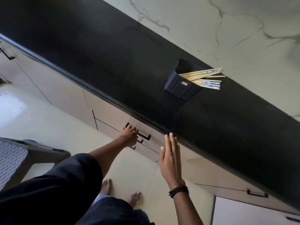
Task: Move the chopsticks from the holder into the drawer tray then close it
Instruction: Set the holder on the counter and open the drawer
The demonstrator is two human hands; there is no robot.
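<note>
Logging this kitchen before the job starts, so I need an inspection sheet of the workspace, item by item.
Surface: glossy black counter.
Job's things: chopsticks stand in the black holder on the counter; drawer looks shut.
Clutter: nothing seen.
Grippers: left hand grips the drawer handle; right hand has straight fingers, by the counter edge.
Cables: nothing seen.
Surroundings: marble wall, chair, tiled floor.

Loose dark navy sleeve (68, 174) on the left arm, black beaded bracelets (178, 191) at the right wrist, and bare feet (134, 198).
</note>
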